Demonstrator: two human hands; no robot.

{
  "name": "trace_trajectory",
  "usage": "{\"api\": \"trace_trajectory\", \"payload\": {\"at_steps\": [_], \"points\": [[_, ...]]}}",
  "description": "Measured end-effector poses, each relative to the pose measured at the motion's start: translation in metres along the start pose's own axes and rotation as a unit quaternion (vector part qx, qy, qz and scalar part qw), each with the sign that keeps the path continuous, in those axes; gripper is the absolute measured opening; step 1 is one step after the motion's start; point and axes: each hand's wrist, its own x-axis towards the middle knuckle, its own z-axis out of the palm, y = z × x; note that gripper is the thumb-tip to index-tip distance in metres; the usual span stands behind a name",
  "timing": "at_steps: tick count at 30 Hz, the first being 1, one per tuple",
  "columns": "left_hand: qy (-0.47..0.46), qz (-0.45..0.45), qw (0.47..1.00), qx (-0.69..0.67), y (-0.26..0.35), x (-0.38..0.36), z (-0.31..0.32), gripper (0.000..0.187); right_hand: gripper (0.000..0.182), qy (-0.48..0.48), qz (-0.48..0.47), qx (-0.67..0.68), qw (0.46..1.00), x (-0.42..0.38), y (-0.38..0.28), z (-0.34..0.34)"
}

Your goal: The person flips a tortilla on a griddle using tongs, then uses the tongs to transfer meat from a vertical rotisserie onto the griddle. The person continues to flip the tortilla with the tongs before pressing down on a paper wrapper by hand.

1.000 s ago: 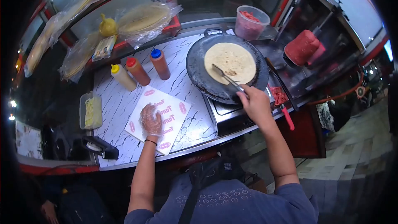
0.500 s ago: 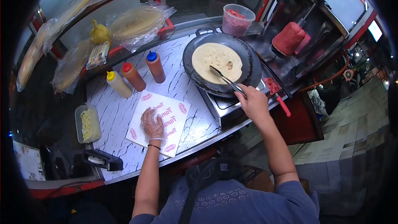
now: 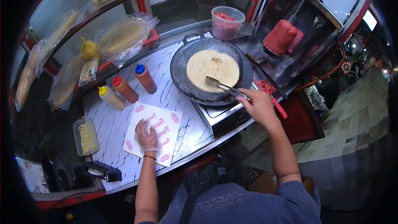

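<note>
My right hand [image 3: 260, 107] is closed around metal tongs [image 3: 234, 91], whose tips rest on the near edge of a round flatbread [image 3: 215, 68]. The flatbread lies in a dark round pan [image 3: 181, 72] on a stove [image 3: 222, 118], a brown patch showing near its far side. In a clear plastic glove, my left hand [image 3: 146, 136] lies on a stack of printed wrapping paper [image 3: 170, 120], fingers loosely bent and apart, holding nothing.
Behind the paper stand three sauce bottles: white [image 3: 112, 99], red-capped [image 3: 125, 90] and blue-capped [image 3: 146, 79]. A tub of shredded vegetable [image 3: 86, 137] and a tape dispenser [image 3: 103, 171] sit left. A meat spit [image 3: 280, 37], pink-filled bucket [image 3: 227, 24] and red-handled knife [image 3: 279, 108] are right.
The flatbread has turned counterclockwise in the pan, its brown patch going from the right side to the far side. The tongs have shifted nearer me. My left hand stays on the paper.
</note>
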Motion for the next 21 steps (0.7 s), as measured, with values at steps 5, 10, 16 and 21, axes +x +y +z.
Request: {"api": "trace_trajectory", "payload": {"at_steps": [5, 10, 16, 21], "points": [[-0.006, -0.008, 1.0, 0.008, 0.006, 0.002, -0.005, 0.033, 0.031, -0.016, 0.042, -0.011, 0.999, 0.003, 0.051, -0.04], [-0.005, -0.008, 0.999, 0.032, 0.007, 0.0, -0.006, 0.033, 0.033, 0.029, 0.019, 0.016, 0.999, 0.014, 0.044, 0.01], [-0.005, -0.025, 0.999, 0.039, 0.011, 0.003, -0.007, 0.035, 0.029, 0.007, -0.041, 0.091, 0.995, 0.022, 0.083, -0.037], [-0.015, -0.011, 0.997, 0.069, 0.015, 0.004, -0.004, 0.04, 0.03, 0.019, 0.022, -0.013, 0.999, 0.041, 0.093, -0.015]]}}
